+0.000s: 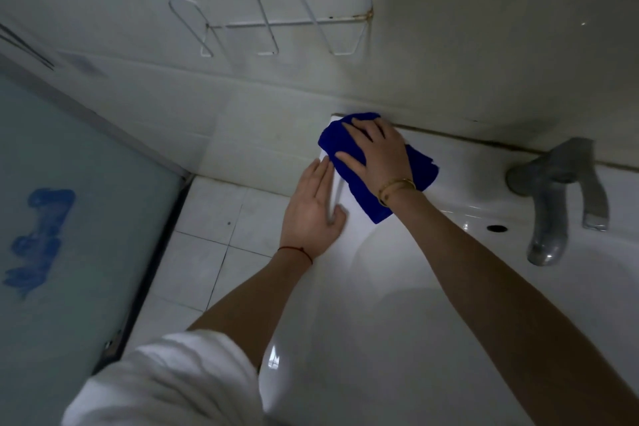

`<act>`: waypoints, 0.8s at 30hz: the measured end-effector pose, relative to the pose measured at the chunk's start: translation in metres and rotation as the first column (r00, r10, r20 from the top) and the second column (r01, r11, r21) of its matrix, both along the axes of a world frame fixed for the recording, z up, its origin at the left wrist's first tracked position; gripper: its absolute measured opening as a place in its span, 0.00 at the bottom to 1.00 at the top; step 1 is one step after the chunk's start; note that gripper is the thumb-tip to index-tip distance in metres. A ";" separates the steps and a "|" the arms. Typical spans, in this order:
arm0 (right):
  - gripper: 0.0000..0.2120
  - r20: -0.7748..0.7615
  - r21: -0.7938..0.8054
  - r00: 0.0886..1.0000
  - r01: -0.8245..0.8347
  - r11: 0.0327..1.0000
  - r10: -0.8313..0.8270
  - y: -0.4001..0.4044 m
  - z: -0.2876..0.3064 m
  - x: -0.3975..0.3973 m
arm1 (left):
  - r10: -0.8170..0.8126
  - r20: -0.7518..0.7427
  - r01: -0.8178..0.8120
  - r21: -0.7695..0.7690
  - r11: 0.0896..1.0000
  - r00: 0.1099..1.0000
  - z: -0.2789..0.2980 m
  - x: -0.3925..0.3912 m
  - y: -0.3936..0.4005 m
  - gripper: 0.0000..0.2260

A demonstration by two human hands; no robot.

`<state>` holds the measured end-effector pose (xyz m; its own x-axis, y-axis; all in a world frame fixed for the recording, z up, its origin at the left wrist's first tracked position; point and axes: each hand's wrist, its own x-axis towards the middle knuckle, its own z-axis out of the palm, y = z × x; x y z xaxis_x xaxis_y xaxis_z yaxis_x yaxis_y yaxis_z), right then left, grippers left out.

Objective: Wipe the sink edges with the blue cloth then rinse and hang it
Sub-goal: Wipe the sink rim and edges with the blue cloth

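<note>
A folded blue cloth (pixel 415 171) lies on the back left corner of the white sink (pixel 460 190), close to the wall. My right hand (pixel 375 149) presses flat on the cloth with spread, straight fingers and covers its middle. My left hand (pixel 313 214) rests on the sink's left edge just beside the cloth, fingers straight along the outer side and thumb on the rim's top. A white wire rack (pixel 273 24) hangs on the wall above.
A grey metal tap (pixel 556 197) stands at the sink's back right, its spout over the basin, with an overflow hole (pixel 497 227) beside it. A frosted glass door (pixel 65 218) with blue markings is at the left, over a tiled floor (pixel 207 249).
</note>
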<state>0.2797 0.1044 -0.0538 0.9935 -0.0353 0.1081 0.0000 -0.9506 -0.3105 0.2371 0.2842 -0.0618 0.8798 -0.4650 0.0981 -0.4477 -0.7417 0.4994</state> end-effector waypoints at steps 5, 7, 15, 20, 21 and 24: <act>0.29 -0.051 -0.020 0.994 0.091 0.996 -0.091 0.015 0.004 0.001 | 0.029 -0.025 -0.031 -0.047 0.998 0.999 -0.004 -0.010 0.010 0.30; 0.32 -0.091 -0.039 0.982 0.163 0.986 -0.166 0.027 0.006 0.003 | 0.034 -0.085 -0.039 -0.065 0.997 0.996 -0.005 -0.025 0.023 0.33; 0.41 -0.161 -0.012 0.883 0.446 0.895 -0.442 0.086 0.009 0.013 | 0.080 -0.385 -0.179 -0.228 0.957 0.919 -0.009 -0.071 0.067 0.39; 0.39 -0.122 -0.002 0.899 0.423 0.906 -0.420 0.115 0.008 -0.021 | -0.041 -0.507 -0.134 -0.304 0.943 0.861 -0.013 -0.082 0.087 0.39; 0.39 -0.098 0.029 0.908 0.412 0.911 -0.408 0.121 0.006 -0.031 | -0.056 -0.532 -0.144 -0.327 0.934 0.845 -0.013 -0.083 0.089 0.39; 0.40 -0.093 0.094 0.911 0.409 0.908 -0.401 0.127 0.003 -0.041 | -0.082 -0.597 -0.187 -0.375 0.908 0.798 -0.013 -0.099 0.101 0.39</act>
